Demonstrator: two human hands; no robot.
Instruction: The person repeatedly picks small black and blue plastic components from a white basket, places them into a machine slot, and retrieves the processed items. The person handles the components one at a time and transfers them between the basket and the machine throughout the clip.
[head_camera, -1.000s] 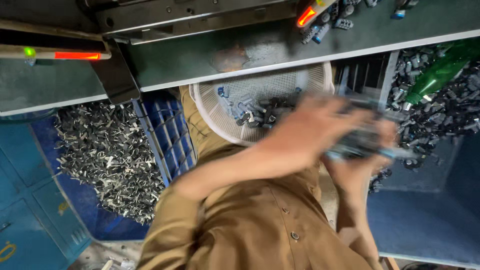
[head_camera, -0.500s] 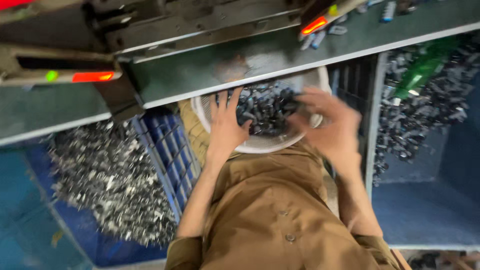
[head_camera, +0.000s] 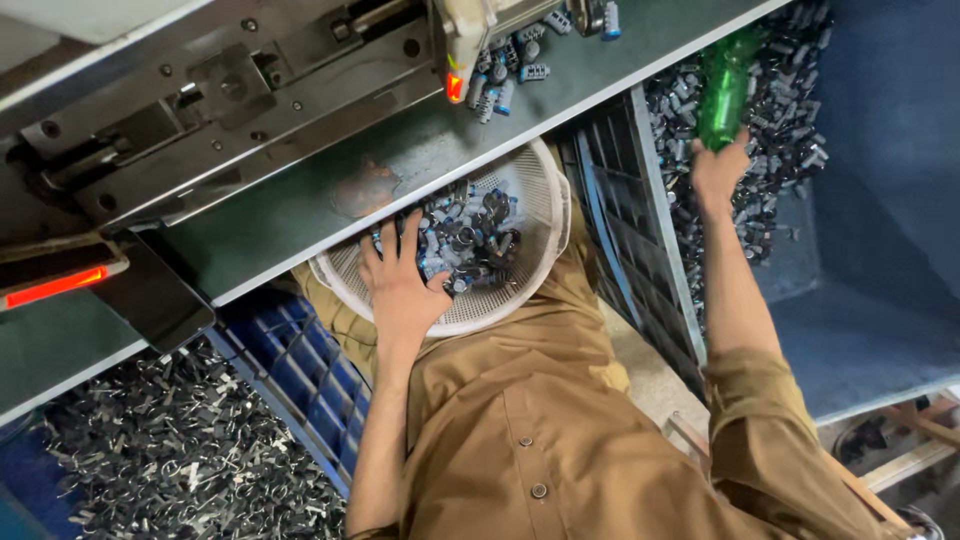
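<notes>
I see my own body from above, dressed in a brown button-front shirt (head_camera: 540, 440). Its placket runs down the middle of the chest with two small round buttons (head_camera: 530, 465) showing, one below the other. The cloth is matte and creased. Both sleeves are rolled or cut short, bunched in folds above the elbows. My forearms and both hands are bare, with no gloves, watch or rings.
</notes>
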